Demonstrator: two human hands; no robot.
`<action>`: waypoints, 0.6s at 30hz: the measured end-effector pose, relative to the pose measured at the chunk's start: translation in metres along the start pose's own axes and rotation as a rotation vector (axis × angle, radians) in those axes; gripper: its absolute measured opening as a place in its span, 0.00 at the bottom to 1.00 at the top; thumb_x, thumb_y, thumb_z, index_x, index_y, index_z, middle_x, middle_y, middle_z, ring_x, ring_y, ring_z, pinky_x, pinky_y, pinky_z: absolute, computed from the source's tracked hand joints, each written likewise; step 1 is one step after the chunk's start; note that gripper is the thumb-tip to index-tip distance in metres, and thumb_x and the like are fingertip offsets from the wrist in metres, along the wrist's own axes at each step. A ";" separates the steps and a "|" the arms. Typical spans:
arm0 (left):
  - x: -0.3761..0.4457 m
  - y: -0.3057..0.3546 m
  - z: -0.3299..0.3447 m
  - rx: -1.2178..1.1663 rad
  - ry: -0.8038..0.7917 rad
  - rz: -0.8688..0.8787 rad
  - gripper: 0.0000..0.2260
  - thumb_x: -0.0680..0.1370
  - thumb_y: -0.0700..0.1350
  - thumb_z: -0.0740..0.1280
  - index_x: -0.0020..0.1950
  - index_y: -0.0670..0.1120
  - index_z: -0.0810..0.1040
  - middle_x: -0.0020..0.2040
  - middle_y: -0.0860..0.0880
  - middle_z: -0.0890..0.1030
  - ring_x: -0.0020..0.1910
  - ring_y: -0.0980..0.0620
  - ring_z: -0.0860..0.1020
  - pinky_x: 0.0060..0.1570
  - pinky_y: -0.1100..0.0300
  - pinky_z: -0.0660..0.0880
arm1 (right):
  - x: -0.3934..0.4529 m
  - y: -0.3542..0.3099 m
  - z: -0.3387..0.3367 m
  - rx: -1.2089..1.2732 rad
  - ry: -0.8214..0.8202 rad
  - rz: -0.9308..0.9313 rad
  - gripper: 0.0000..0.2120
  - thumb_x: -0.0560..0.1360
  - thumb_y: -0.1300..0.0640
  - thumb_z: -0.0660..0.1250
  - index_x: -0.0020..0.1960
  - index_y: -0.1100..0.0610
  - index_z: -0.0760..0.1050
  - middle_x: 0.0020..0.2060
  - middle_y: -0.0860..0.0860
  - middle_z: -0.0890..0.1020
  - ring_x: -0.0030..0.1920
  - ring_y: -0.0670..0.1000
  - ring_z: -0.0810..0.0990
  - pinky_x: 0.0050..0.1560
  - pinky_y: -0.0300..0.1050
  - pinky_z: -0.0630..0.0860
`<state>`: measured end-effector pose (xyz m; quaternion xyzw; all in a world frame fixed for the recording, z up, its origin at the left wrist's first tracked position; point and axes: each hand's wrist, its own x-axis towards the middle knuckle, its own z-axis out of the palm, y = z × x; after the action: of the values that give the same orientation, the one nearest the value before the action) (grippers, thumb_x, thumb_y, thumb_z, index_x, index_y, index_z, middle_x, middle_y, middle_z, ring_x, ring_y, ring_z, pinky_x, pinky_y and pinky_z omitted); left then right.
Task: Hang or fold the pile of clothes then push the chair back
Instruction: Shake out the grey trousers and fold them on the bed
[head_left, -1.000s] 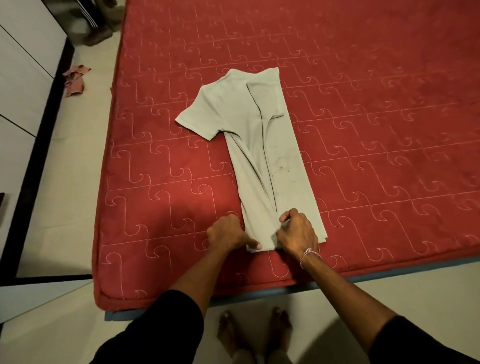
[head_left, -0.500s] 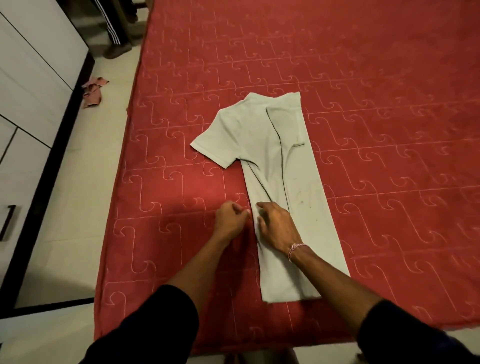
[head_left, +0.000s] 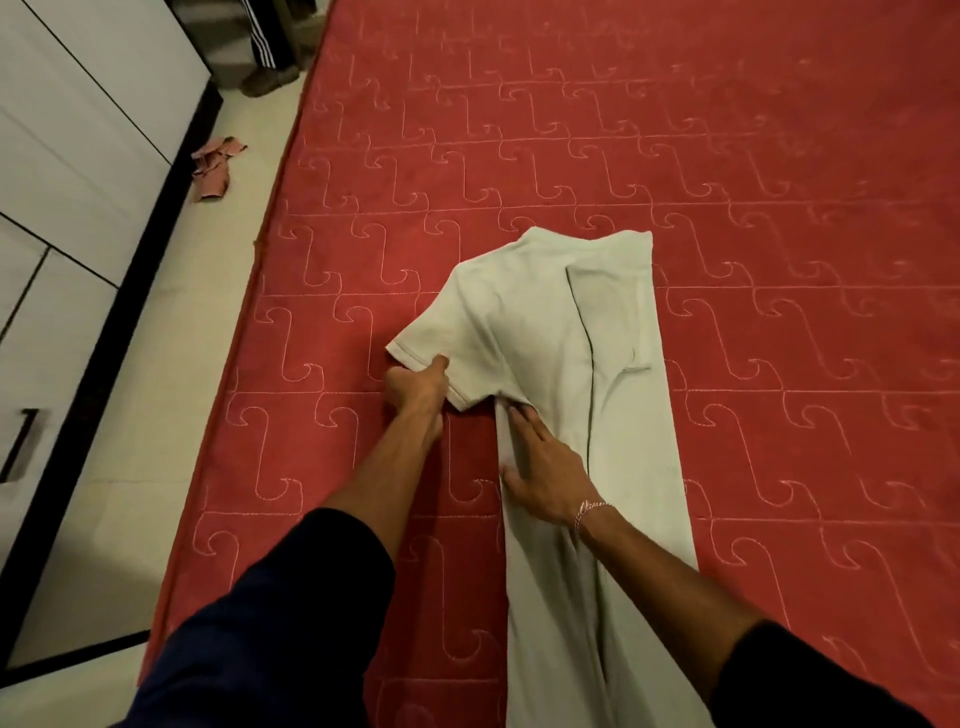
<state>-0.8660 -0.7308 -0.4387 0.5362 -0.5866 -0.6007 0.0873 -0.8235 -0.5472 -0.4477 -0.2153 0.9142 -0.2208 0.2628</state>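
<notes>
T-shirt (head_left: 550, 332) lay on the red mattress (head_left: 779, 182) — left hand (head_left: 418, 387) pinched its sleeve, right hand (head_left: 543, 467) pressed flat upon it.

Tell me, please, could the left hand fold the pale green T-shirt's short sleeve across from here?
Probably yes: the left hand already pinches the sleeve, and nothing lies on the shirt's body beyond it.

Dim, warm indoor light; soft shadows at lower left; slight motion blur; wide-angle bending at the edges.
</notes>
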 end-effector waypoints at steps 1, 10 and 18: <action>0.003 0.002 0.003 -0.001 0.002 -0.005 0.13 0.73 0.39 0.76 0.55 0.40 0.79 0.52 0.46 0.83 0.45 0.48 0.80 0.42 0.60 0.75 | 0.000 0.000 0.001 -0.001 -0.003 -0.002 0.37 0.80 0.48 0.63 0.82 0.52 0.48 0.81 0.48 0.50 0.61 0.59 0.79 0.60 0.52 0.76; -0.011 0.045 0.052 -0.011 -0.163 0.269 0.04 0.73 0.37 0.72 0.40 0.43 0.78 0.37 0.46 0.77 0.37 0.52 0.73 0.37 0.58 0.72 | 0.020 0.002 -0.073 0.707 -0.026 0.232 0.16 0.79 0.44 0.67 0.56 0.55 0.82 0.43 0.51 0.86 0.40 0.52 0.86 0.49 0.60 0.83; -0.049 0.064 0.107 0.284 -0.668 0.623 0.13 0.80 0.37 0.60 0.56 0.42 0.84 0.50 0.47 0.86 0.50 0.50 0.83 0.54 0.56 0.81 | 0.100 0.022 -0.129 1.334 0.194 0.413 0.41 0.59 0.23 0.73 0.54 0.57 0.81 0.40 0.52 0.81 0.38 0.51 0.79 0.37 0.45 0.75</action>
<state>-0.9593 -0.6480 -0.3892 0.1187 -0.7916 -0.5994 -0.0041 -0.9808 -0.5433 -0.3992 0.1902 0.6250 -0.6982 0.2926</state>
